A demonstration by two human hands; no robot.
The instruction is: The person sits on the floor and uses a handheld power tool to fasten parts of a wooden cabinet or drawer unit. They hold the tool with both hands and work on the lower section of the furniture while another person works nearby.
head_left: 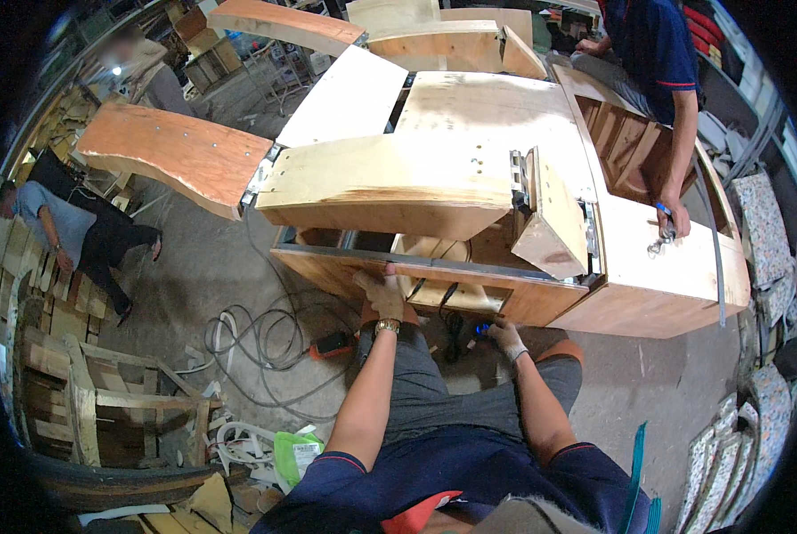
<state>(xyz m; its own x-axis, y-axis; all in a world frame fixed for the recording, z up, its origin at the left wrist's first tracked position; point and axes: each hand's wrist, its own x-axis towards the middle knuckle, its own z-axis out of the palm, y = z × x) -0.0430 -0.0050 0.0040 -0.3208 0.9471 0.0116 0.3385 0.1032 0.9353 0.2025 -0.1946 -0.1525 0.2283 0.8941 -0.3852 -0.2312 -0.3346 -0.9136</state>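
A large plywood furniture frame (327, 271) stands before me, with hinged wooden parts raised above it. My left hand (381, 295), in a light glove with a watch at the wrist, grips the front rail. My right hand (507, 340), also gloved, is lower and to the right, just below the front panel. Its fingers are closed around a small thing with a blue end (482, 329); most of it is hidden. Dark cables (452, 325) hang through an opening in the panel between my hands.
A co-worker's hand (675, 218) rests on the frame's right side with a small metal thing. Cables (265, 347) and an orange-black device (331, 345) lie on the floor at left. Wooden frames (82, 392) stand at left; speckled foam pieces (759, 240) line the right.
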